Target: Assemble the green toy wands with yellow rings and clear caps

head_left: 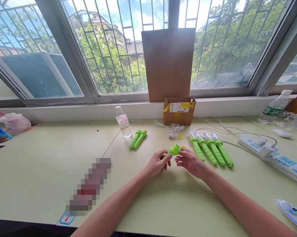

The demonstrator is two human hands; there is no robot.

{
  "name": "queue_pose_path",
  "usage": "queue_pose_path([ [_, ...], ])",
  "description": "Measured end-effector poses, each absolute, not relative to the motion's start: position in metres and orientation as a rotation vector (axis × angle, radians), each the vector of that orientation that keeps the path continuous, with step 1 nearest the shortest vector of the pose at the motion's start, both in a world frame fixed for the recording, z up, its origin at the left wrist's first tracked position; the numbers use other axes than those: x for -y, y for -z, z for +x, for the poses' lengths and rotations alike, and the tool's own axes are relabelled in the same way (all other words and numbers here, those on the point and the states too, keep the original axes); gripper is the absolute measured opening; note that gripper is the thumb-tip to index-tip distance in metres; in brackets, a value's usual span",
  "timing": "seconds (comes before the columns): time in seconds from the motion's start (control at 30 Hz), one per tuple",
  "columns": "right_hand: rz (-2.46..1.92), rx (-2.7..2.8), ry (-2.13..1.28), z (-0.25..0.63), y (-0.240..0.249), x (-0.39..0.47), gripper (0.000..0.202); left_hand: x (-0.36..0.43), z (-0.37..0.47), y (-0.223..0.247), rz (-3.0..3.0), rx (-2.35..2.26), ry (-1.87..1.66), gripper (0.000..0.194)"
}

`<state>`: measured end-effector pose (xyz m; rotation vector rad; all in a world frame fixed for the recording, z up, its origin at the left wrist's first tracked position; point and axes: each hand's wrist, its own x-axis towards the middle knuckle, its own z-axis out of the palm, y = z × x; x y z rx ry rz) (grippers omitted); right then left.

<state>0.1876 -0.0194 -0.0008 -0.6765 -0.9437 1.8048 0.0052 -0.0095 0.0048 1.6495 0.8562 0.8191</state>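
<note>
My left hand [160, 162] is closed round a green plastic part with a ribbed round top [174, 149], held above the table. My right hand [189, 161] is at the right side of that top, its thumb and fingertips bent close to the rim; whether they grip anything is hard to tell. Several green sticks with clear caps [207, 149] lie side by side to the right. Two green sticks without clear caps [138, 139] lie to the left. Small clear and white pieces [173, 134] with a yellow ring [180, 137] are behind my hands.
A water bottle [123, 122] stands behind the two sticks. An open cardboard box [179, 118] is against the sill. On the right are a power strip [279, 158], cables and another bottle [274, 108]. A pixelated object [90, 187] lies left of my left arm.
</note>
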Motion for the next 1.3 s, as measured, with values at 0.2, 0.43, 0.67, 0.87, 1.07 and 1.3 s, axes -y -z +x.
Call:
queue_pose_path([
  [0.2,-0.678,0.916,-1.795,0.189,0.002,0.017,0.017,0.009,0.006,-0.005,1.655,-0.856,-0.806,0.044],
  [0.43,-0.693,0.929,-1.796,0.187,0.000,0.019,0.019,0.011,0.005,-0.008,1.639,-0.849,-0.781,0.047],
  [0.67,-0.701,0.943,-1.793,0.189,0.001,0.017,0.017,0.010,0.003,-0.012,1.615,-0.806,-0.732,0.050],
  [0.87,-0.812,0.995,-1.757,0.181,0.009,0.022,0.021,0.017,0.007,-0.011,1.622,-0.826,-0.527,0.060],
  [1.07,-0.753,1.073,-1.773,0.172,0.008,0.028,0.020,0.015,0.010,-0.011,1.547,-0.809,-0.568,0.066],
  [1.3,-0.763,0.919,-1.715,0.177,0.005,0.021,0.041,0.006,0.008,-0.007,1.618,-0.950,-0.745,0.061],
])
